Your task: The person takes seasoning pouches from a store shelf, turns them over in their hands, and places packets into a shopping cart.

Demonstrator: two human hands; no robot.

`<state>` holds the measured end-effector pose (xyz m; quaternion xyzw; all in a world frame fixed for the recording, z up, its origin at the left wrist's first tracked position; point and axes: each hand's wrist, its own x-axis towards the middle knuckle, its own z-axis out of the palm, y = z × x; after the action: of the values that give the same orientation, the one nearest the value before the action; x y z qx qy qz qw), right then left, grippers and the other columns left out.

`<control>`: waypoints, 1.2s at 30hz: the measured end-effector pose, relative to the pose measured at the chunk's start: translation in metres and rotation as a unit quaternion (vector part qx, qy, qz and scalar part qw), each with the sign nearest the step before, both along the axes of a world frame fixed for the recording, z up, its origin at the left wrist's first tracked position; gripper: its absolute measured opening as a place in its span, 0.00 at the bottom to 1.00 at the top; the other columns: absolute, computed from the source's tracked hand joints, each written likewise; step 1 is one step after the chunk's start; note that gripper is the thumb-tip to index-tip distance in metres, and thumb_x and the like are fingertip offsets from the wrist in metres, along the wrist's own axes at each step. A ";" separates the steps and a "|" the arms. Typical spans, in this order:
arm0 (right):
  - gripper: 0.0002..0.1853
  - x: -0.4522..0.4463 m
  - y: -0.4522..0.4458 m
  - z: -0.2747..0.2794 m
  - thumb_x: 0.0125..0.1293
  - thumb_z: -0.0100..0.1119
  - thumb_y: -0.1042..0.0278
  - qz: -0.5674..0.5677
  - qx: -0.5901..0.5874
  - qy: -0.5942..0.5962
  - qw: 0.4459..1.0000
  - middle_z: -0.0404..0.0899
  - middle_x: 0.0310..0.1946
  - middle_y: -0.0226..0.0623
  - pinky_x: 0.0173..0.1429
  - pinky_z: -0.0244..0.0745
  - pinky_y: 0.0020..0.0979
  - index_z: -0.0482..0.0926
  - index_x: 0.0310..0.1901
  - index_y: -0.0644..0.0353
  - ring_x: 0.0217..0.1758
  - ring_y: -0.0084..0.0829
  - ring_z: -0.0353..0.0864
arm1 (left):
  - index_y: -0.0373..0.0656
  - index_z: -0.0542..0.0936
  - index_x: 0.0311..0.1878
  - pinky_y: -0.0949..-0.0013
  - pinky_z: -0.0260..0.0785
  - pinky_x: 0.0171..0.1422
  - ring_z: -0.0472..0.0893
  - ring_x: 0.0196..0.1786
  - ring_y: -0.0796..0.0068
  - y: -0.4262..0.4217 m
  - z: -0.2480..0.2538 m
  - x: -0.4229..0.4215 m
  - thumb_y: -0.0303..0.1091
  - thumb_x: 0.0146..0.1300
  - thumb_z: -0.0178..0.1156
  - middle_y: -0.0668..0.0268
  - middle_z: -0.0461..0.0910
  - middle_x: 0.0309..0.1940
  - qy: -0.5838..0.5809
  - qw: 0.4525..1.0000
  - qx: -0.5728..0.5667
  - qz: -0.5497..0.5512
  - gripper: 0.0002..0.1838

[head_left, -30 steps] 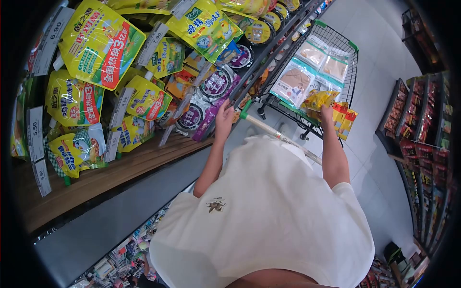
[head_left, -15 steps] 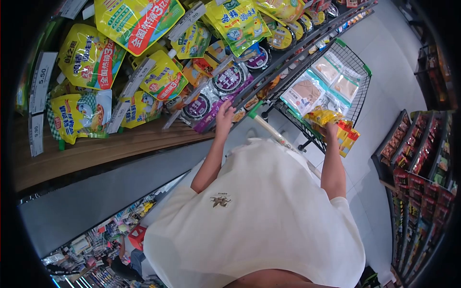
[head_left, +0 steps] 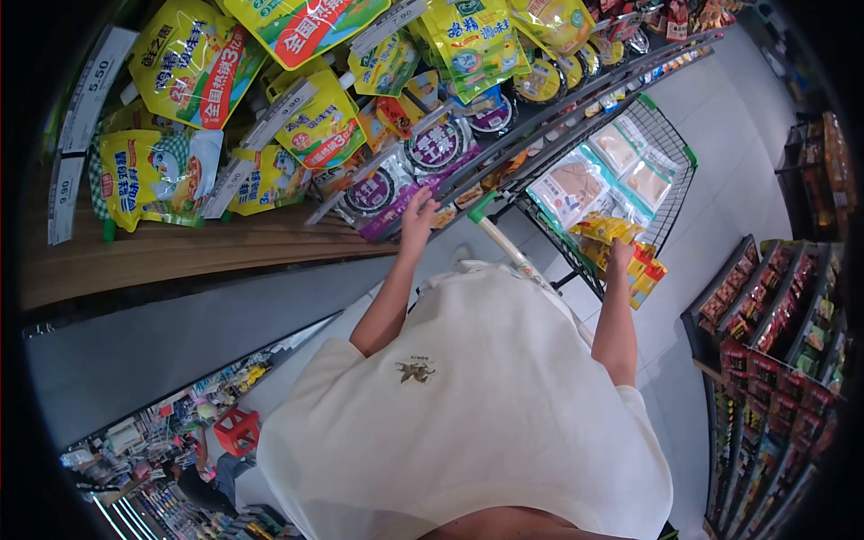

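Note:
My left hand (head_left: 417,219) is at the shelf edge with its fingers loosely stretched out and nothing in it. Just above it lie purple-labelled round packs (head_left: 369,189); whether the fingertips touch them I cannot tell. My right hand (head_left: 621,256) grips yellow packets (head_left: 605,229) over the near end of a shopping cart (head_left: 691,166). Red-and-yellow packs (head_left: 645,275) hang below that hand, and the fingers partly hide how they are held. Clear bags with white labels (head_left: 569,184) lie inside the cart. The cart's handle (head_left: 508,243) runs between my arms.
Yellow seasoning pouches (head_left: 193,63) fill the shelf at the left, with price tags (head_left: 97,90) along its front. At the right stands a rack of red packets (head_left: 765,310). A person (head_left: 202,486) is at the lower left, near a red basket (head_left: 237,432).
The view has tilted and shifted slightly, so the left shelf's pouches sit higher and the right rack lower. My left hand stays by the purple-labelled packs; my right still grips the yellow packets.

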<state>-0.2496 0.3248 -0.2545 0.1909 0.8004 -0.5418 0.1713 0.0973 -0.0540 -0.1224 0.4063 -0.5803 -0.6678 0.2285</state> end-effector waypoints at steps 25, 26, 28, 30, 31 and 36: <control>0.25 0.104 -0.171 0.181 0.70 0.46 0.78 0.278 -0.071 0.349 0.892 0.65 0.68 0.52 0.71 0.62 0.35 0.61 0.68 0.66 0.69 0.43 0.68 | 0.42 0.67 0.68 0.72 0.71 0.50 0.76 0.47 0.77 -0.087 -0.025 0.058 0.30 0.68 0.57 0.62 0.77 0.54 0.017 0.981 -0.019 0.193 0.26; 0.24 0.109 -0.182 0.182 0.69 0.46 0.78 0.301 -0.079 0.338 0.888 0.67 0.66 0.51 0.71 0.63 0.35 0.63 0.67 0.66 0.69 0.42 0.69 | 0.41 0.67 0.68 0.73 0.69 0.52 0.75 0.48 0.77 -0.102 -0.045 0.059 0.28 0.68 0.57 0.63 0.77 0.54 0.047 0.975 -0.074 0.202 0.26; 0.23 0.117 -0.204 0.179 0.69 0.47 0.78 0.349 -0.102 0.326 0.873 0.72 0.62 0.50 0.70 0.65 0.34 0.66 0.66 0.65 0.66 0.41 0.72 | 0.39 0.66 0.68 0.69 0.67 0.60 0.74 0.56 0.71 -0.120 -0.042 0.058 0.26 0.68 0.56 0.59 0.75 0.56 0.070 0.965 -0.139 0.209 0.25; 0.22 0.129 -0.221 0.185 0.69 0.47 0.78 0.406 -0.110 0.296 0.858 0.76 0.58 0.50 0.67 0.68 0.33 0.68 0.65 0.65 0.64 0.39 0.75 | 0.38 0.66 0.67 0.67 0.63 0.66 0.72 0.61 0.66 -0.134 -0.037 0.048 0.24 0.68 0.55 0.57 0.74 0.58 0.098 0.945 -0.183 0.251 0.24; 0.22 0.137 -0.229 0.187 0.69 0.47 0.79 0.431 -0.123 0.295 0.844 0.75 0.59 0.50 0.66 0.69 0.33 0.67 0.65 0.64 0.64 0.39 0.76 | 0.38 0.66 0.66 0.67 0.63 0.66 0.72 0.61 0.66 -0.141 -0.037 0.045 0.25 0.68 0.55 0.57 0.73 0.58 0.106 0.941 -0.194 0.256 0.24; 0.24 0.172 -0.255 0.195 0.69 0.45 0.81 0.520 -0.159 0.210 0.812 0.75 0.59 0.51 0.65 0.71 0.35 0.64 0.67 0.64 0.64 0.41 0.75 | 0.40 0.68 0.63 0.63 0.63 0.65 0.73 0.61 0.66 -0.168 -0.027 0.035 0.32 0.67 0.62 0.57 0.75 0.58 0.104 0.939 -0.225 0.237 0.24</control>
<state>-0.0773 0.0699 -0.0596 -0.4026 0.6990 -0.5187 0.2833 0.1327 -0.2222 -0.1499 0.3981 -0.5753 -0.4852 0.5246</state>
